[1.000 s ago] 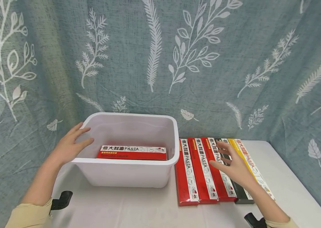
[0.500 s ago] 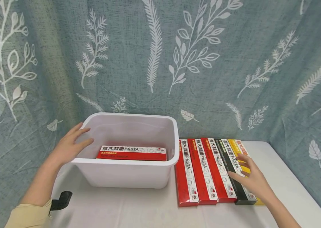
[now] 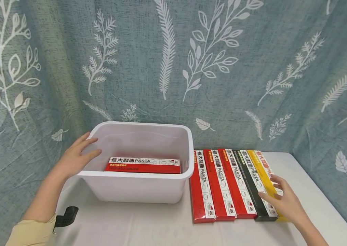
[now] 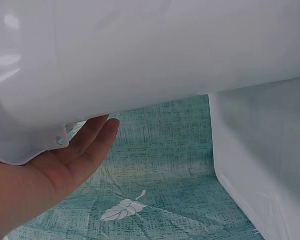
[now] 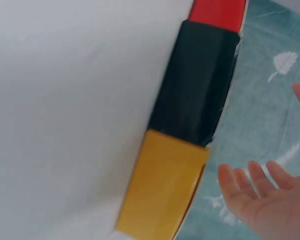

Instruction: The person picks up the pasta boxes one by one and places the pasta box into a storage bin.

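At the left rim of the white plastic bin [image 3: 136, 188] my left hand [image 3: 76, 155] holds on, with thumb and a finger over the inside. In the left wrist view, fingers [image 4: 92, 145] lie under the rim against the outer wall. My right hand [image 3: 287, 201] hovers with parted, slightly bent fingers over the near half of the yellow pasta box [image 3: 261, 165], holding nothing. Left of that lies a black pasta box [image 3: 247, 174]. Several red pasta boxes, one of them the leftmost box [image 3: 198, 191], continue the row. Inside the bin is a red tomato-sauce pasta box [image 3: 142, 167].
A white-covered table [image 3: 148, 225] carries everything, with its right edge beyond the yellow box. Behind it hangs a blue-green curtain [image 3: 142, 68] with white leaf prints. A black wrist mount [image 3: 66, 217] sits on my left forearm.
My right hand has moved right and toward me, from over the red and black boxes to over the yellow one. The left hand and the bin have stayed in place.
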